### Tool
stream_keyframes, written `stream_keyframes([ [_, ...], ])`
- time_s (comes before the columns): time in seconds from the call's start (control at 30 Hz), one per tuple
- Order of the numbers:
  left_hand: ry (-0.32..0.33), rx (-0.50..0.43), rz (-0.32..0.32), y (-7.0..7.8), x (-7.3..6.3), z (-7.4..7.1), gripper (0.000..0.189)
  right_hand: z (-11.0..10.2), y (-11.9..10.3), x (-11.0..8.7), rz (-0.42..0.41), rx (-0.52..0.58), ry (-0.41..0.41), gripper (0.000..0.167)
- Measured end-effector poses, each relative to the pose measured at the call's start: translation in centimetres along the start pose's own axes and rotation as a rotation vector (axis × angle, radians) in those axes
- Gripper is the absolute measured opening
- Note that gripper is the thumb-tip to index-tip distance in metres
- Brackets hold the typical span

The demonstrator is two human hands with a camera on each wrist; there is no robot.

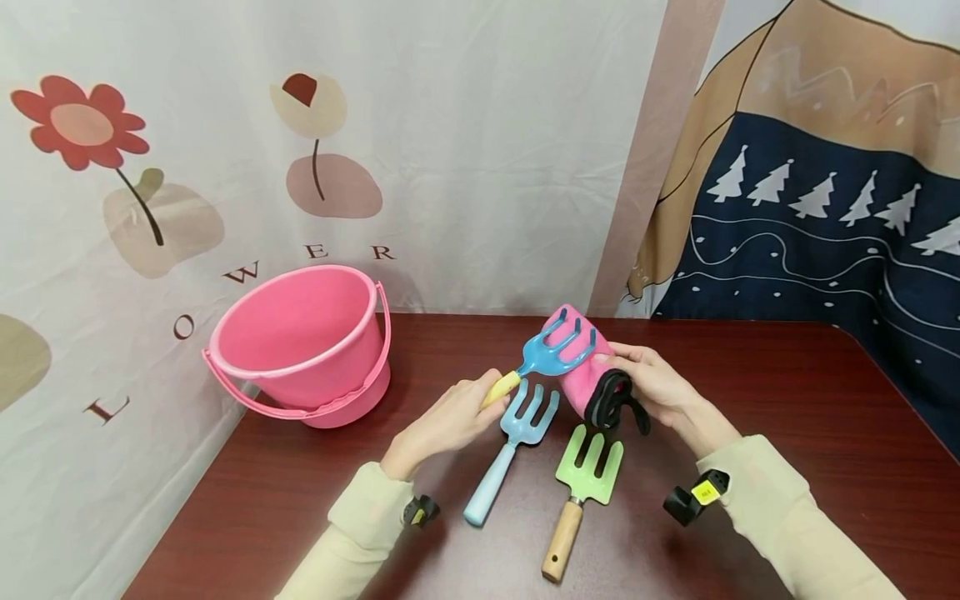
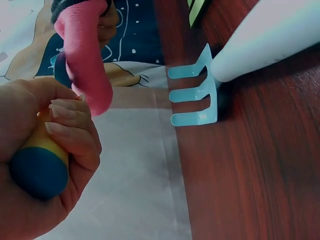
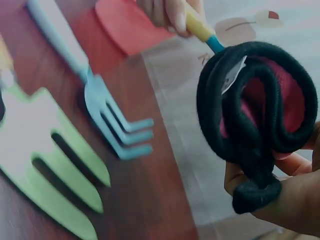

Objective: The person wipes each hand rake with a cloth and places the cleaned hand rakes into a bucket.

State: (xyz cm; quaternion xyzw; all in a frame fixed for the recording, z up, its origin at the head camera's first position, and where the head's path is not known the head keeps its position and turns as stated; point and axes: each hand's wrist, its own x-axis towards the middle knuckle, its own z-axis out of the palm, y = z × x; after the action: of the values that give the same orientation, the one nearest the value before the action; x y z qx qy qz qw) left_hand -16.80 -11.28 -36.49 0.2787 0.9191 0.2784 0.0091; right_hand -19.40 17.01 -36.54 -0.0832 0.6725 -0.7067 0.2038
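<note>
My left hand grips the yellow handle of a blue hand fork, whose tines point to the upper right. In the left wrist view, fingers curl round that handle and its dark blue end. My right hand holds a folded pair of pink gloves with black cuffs, thumb and fingers at its side. The fork's tines overlap the gloves in the head view; whether they touch, I cannot tell. Below lie a light blue hand fork and a green hand fork with a wooden handle.
A pink bucket stands at the left back of the dark red-brown table, its handle hanging down in front. Behind the table hangs a pale curtain with printed flowers. A dark blue cloth with white trees covers the right back.
</note>
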Motion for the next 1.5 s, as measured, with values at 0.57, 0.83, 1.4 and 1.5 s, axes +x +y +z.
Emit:
stream_keyframes([
  [0.57,-0.055,0.096,-0.028,-0.7,-0.7,-0.1,0.011,-1.9,-2.9,-1.1,-0.160,-0.352,0.158,0.046],
  [0.83,0.038,0.093,-0.102,-0.7,-0.7,-0.6,0.012,-2.3,-3.0,-1.4,-0.100,-0.308,0.294,0.049],
  [1.4,0.064,-0.008,-0.032,0.7,0.1,0.0,0.012,1.5,1.5,0.2,0.010,0.054,-0.127,0.043],
  [1.5,0.052,-0.013,-0.039,0.8,0.0,0.1,0.012,1.8,1.5,0.2,0.007,0.099,-0.142,0.039],
])
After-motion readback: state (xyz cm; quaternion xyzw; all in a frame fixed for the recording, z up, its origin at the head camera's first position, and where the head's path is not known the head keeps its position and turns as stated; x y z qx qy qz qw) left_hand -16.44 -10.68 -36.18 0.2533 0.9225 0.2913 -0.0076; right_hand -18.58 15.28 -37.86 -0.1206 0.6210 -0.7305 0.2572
